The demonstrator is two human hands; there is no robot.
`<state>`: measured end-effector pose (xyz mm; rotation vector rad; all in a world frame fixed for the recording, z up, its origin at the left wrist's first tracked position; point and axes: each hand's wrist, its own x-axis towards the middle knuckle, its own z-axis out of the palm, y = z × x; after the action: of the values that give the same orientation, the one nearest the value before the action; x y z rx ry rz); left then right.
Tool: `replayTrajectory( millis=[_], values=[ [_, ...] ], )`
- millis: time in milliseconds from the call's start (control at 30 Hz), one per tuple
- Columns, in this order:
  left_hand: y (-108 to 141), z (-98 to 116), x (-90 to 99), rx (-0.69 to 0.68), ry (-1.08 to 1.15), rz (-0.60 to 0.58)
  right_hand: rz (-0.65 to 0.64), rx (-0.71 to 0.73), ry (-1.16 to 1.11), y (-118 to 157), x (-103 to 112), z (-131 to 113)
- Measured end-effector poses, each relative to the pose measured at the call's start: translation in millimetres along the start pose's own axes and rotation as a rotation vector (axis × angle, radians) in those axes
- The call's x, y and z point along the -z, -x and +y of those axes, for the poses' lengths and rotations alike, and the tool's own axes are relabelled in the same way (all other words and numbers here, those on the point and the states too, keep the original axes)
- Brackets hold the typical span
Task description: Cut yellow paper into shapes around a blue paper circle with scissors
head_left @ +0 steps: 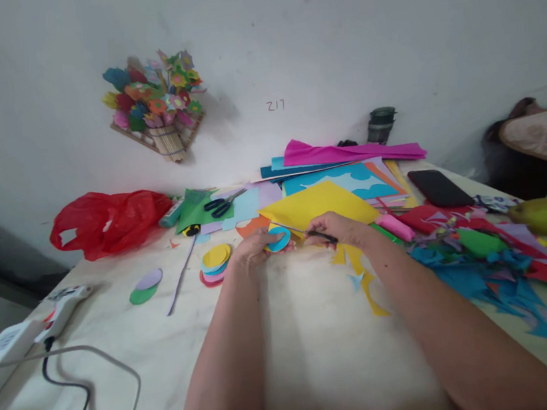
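Note:
Near the middle of the table, my left hand (254,245) is closed on a blue paper circle (278,238), held against the lower left edge of a yellow sheet (326,203). My right hand (333,229) grips dark-handled scissors (322,235), whose blades point left to the sheet edge beside the circle. Left of my left hand lies a stack of cut circles with a yellow circle (216,256) on top. A purple circle (150,279) overlaps a green circle (143,295) farther left. Yellow scraps (373,295) lie below my right wrist.
A red plastic bag (109,220) and a second pair of scissors (223,203) lie at the back left. Colored sheets (341,179), a phone (439,188) and a heap of scraps (483,265) are on the right. A power strip (63,312) with cables sits left.

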<state>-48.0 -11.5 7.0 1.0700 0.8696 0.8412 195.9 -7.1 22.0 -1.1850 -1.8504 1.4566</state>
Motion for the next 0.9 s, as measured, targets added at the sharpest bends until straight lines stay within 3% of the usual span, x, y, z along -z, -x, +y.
replayTrajectory(
  millis=[200,333,433,533,600,700,900],
  values=[
    [4.4,0.9,5.2,-0.244,0.099,0.060,0.067,0.088,-0.151,5.9,2.1,-8.2],
    [4.0,3.3,6.4,-0.323,0.100,0.106,0.193,0.155,-0.147,8.0,2.6,-15.3],
    [3.3,5.6,3.7,-0.353,0.077,0.109,0.343,0.091,0.125,3.8,-0.6,-18.3],
    [3.2,7.5,-1.8,-0.350,0.020,0.087,0.434,-0.078,0.700,-0.6,-6.9,-19.2],
    [3.2,8.2,-6.0,-0.342,-0.015,0.078,0.434,-0.201,0.946,-1.3,-10.6,-19.0],
    [2.0,7.9,-11.0,-0.327,-0.037,0.089,0.396,-0.272,1.007,1.0,-11.5,-18.6],
    [-4.2,3.4,-16.0,-0.285,-0.078,0.059,0.296,-0.247,0.959,7.3,-7.6,-29.3]
  ],
)
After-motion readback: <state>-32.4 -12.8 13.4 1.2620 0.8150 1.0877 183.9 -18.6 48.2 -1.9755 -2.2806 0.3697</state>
